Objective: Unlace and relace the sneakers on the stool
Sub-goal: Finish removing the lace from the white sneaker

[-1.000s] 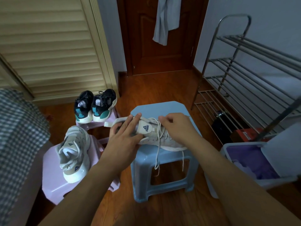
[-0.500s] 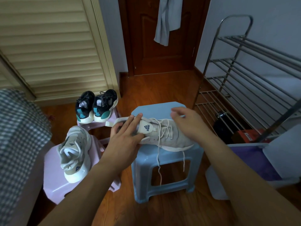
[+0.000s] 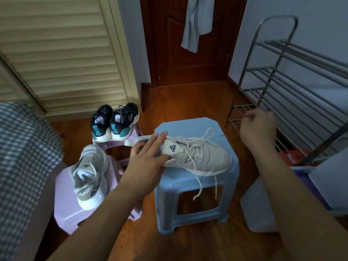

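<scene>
Right hand [image 3: 257, 129] now raised — off sneaker [image 3: 195, 156]

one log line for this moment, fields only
left hand: steadies white lace-up sneaker | right hand: raised, blurred | blue plastic stool: under sneaker

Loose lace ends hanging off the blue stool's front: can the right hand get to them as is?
Probably yes. The right hand is raised beside the stool and seems to hold nothing; the lace ends dangle in open air below the sneaker, unobstructed.

- A cream lace-up sneaker [image 3: 197, 157] lay on the light-blue plastic stool [image 3: 188, 187].
- Left of it stood two lilac plastic stools [image 3: 73, 210]: one beige sneaker [image 3: 89, 176] on the nearer, a black-and-teal sneaker pair [image 3: 114, 122] on the farther.
- A steel wire shoe rack [image 3: 293, 87] stood right.
</scene>
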Available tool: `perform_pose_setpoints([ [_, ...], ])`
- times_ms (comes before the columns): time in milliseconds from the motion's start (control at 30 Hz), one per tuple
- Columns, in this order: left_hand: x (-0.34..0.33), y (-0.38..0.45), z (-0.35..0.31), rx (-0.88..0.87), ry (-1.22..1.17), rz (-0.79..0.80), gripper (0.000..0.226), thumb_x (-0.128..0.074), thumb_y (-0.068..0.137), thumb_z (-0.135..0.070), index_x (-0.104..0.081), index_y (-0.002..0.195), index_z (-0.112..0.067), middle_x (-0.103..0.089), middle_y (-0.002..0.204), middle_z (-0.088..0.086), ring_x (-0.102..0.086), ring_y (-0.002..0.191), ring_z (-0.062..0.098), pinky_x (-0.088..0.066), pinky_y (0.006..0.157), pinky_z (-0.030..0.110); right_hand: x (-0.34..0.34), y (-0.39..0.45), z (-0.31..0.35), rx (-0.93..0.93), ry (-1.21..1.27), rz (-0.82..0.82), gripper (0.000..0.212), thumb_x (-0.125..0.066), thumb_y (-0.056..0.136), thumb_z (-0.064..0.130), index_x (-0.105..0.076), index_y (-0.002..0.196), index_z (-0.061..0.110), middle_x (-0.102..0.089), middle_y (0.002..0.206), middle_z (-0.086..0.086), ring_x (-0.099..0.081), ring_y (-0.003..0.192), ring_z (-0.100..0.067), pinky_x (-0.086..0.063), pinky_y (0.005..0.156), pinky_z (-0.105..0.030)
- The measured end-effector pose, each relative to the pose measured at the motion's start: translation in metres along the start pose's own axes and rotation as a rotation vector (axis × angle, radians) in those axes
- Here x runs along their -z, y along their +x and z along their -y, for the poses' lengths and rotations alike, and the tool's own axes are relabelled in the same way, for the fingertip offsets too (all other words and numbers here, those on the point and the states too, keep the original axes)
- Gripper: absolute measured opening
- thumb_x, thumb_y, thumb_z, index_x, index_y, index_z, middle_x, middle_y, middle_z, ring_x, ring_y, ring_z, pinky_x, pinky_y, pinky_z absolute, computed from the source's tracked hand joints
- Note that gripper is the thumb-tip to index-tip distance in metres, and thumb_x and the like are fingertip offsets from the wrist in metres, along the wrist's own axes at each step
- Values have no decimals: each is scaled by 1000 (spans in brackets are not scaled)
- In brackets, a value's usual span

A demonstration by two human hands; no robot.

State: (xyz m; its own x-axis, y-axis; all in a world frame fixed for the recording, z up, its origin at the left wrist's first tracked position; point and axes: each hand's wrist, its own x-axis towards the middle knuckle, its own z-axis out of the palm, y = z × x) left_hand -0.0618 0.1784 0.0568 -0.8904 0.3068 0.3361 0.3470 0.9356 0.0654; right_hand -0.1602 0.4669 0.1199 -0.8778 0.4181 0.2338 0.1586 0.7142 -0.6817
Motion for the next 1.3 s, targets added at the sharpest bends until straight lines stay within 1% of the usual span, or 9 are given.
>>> perform_pose_setpoints([
  [167, -1, 2, 0, -14, -16, -15, 23, -81, 77, -23, -72, 97, -29, -28, 165, 7, -31, 150, 30, -26, 109, 51, -47, -49, 21, 581, -112, 583, 32, -50, 104, 28, -65, 132, 22, -61, 127, -3, -48, 122, -25, -40, 103, -38],
  [400, -2, 1, 1, -1, -10, -4, 27, -83, 71, -22, -69, 93, -29, -28, 165, 7, -32, 150, 28, -29, 105, 48, -48, -54, 30, 805, -307, 401, 18, -59, 98, 27, -74, 100, 17, -66, 99, -2, -52, 98, -24, -45, 81, -37],
  [467, -1, 1, 2, -5, -16, 0, 28, -83, 71, -21, -70, 94, -29, -28, 165, 7, -32, 150, 28, -27, 106, 47, -42, -44, 24, 631, -300, 211, 20, -53, 98, 19, -71, 95, 12, -67, 95, -7, -55, 87, -24, -41, 68, -32],
  [567, 0, 0, 2, -7, -14, 2, 27, -82, 72, -21, -70, 94, -28, -28, 165, 7, -32, 150, 28, -28, 107, 47, -6, -1, -9, -83, -17, -56, 23, -51, 98, 19, -68, 98, 3, -67, 93, -16, -60, 80, -30, -40, 64, -31],
  [633, 0, 1, 1, -11, -19, -3, 25, -82, 73, -21, -68, 93, -28, -28, 165, 7, -33, 149, 29, -30, 107, 49, 12, 8, -36, -331, 53, -56, 23, -48, 100, 15, -65, 98, 0, -63, 88, -16, -60, 81, -32, -41, 61, -31],
  [900, 1, 7, 0, 4, -33, 0, 26, -81, 75, -22, -68, 96, -30, -27, 165, 6, -33, 149, 29, -28, 110, 51, -23, -26, -6, 326, -64, 185, 35, -53, 101, 25, -61, 135, 23, -56, 133, -8, -47, 124, -30, -38, 102, -38],
  [1033, 1, 4, 1, 6, -25, 7, 24, -79, 76, -23, -69, 97, -30, -26, 166, 5, -30, 150, 28, -24, 111, 48, -63, -62, 11, 626, -71, 447, 25, -58, 100, 26, -73, 120, 24, -68, 119, 3, -49, 117, -24, -36, 100, -32],
  [1200, 1, -1, 1, 3, -22, -7, 23, -79, 78, -22, -67, 96, -30, -27, 165, 7, -30, 151, 28, -28, 110, 49, -48, -36, 12, 406, -83, 204, 18, -61, 99, 23, -76, 105, 16, -69, 102, -2, -52, 92, -17, -35, 75, -28],
  [1300, 1, -1, 1, 3, -12, -8, 21, -77, 79, -23, -65, 95, -30, -26, 166, 7, -29, 151, 29, -29, 111, 50, -32, -16, -5, 251, -181, 74, 26, -58, 97, 24, -68, 119, 15, -65, 116, -11, -56, 105, -31, -42, 84, -38],
])
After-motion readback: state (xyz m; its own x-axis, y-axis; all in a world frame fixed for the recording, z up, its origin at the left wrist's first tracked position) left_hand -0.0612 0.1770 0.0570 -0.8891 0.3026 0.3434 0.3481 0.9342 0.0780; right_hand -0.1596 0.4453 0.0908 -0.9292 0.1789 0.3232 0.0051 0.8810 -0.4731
